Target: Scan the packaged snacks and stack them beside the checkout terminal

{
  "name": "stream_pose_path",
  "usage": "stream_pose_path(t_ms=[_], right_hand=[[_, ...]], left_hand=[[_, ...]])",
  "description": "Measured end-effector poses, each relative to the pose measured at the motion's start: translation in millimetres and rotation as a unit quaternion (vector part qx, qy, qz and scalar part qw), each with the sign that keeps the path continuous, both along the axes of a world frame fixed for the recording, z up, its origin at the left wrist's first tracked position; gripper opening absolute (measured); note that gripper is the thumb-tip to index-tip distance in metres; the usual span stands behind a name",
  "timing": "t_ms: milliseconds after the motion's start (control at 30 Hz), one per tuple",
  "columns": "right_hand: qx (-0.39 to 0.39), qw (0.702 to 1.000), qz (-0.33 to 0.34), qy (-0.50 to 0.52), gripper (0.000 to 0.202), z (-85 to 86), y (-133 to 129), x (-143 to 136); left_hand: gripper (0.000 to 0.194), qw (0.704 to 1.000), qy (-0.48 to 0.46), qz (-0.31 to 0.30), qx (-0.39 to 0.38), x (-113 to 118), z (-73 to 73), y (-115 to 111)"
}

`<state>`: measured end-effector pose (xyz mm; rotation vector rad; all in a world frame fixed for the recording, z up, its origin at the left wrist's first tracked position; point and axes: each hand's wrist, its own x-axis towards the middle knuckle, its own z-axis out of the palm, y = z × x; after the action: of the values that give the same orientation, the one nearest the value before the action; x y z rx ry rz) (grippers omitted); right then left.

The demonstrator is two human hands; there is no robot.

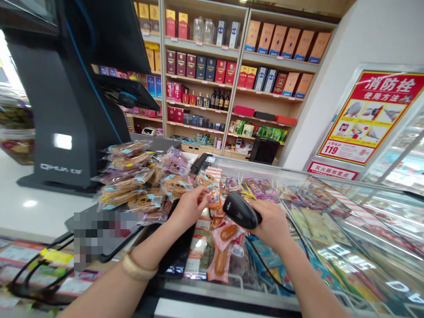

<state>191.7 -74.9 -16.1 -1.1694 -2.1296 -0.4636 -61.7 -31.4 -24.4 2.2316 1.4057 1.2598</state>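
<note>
From the head view, gripping a black barcode scanner (241,211) firmly by the handle with the right hand (272,223), thumb and fingers wrapped closed round it, and pointing its head leftward at an orange packet (214,199). Pinching that packet by its upper left end between thumb and fingertips of the left hand (189,206), nearly closed, just beside the scanner and over the left edge of the glass-topped case (202,289). Wearing a gold-coloured band (139,266) on the left wrist. Trailing a black cable (270,271) from the scanner in a loop toward the near edge of the case. Lying below the packet, toward the near left corner of the case, sausage packets (228,232). Piled left of the case, at the right edge of the white counter (20,198), wrapped round biscuits (124,179), close to the base of a dark checkout terminal (66,141). Standing beyond the far edge of the case, shelves (202,52) of boxes and bottles
</note>
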Motion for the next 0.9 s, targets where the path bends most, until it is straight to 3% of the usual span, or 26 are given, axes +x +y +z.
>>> stream_pose_path(t_ms=[200, 400, 567, 700, 833, 900], right_hand=[[-0.031, 0.999, -0.015, -0.031, 0.021, -0.3, 1, -1], [-0.042, 0.999, -0.014, -0.018, 0.025, -4.1, 4, 2], [-0.013, 0.999, -0.019, 0.033, 0.027, -5.3, 7, 7], [0.0, 0.998, -0.026, 0.061, 0.02, -4.3, 9, 10], [0.011, 0.995, -0.031, 0.089, 0.02, -3.8, 11, 14], [0.014, 0.994, -0.035, 0.102, 0.021, -3.1, 12, 15]], left_hand=[[0.018, 0.999, 0.009, -0.021, 0.046, -1, -0.7, 2], [0.023, 0.996, 0.043, 0.022, 0.071, -5, 0.7, 4], [0.025, 0.969, 0.216, 0.075, 0.096, -3, 2.6, 0], [0.028, 0.927, 0.361, 0.088, 0.055, 3, 4.6, -6], [0.026, 0.915, 0.388, 0.098, 0.039, 12, 11.4, -4], [0.025, 0.921, 0.382, 0.07, 0.038, 18, 14.2, 2]])
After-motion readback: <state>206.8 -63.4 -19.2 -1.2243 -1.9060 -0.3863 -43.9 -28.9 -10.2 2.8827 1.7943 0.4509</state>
